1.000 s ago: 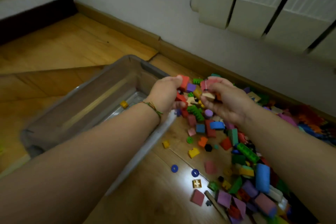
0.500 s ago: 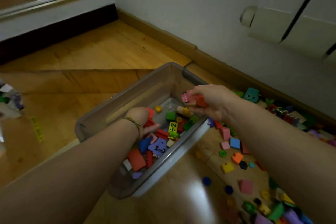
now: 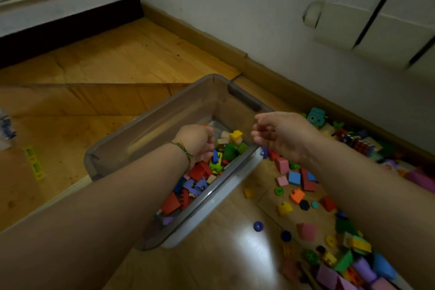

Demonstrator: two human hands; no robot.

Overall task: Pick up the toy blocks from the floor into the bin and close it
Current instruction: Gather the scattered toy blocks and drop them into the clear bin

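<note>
Looks like the unloading step: hovering at the bin with both hands released and empty, left hand low inside it over the binned blocks, right hand above its right rim. With many toy blocks strewn on the floor right of the bin, calls next for reaching there and scooping another load.

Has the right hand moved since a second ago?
Yes. The right hand was over the loose coloured toy blocks on the floor; it now hangs empty at the right rim of the grey translucent plastic bin, so it moved left.
</note>
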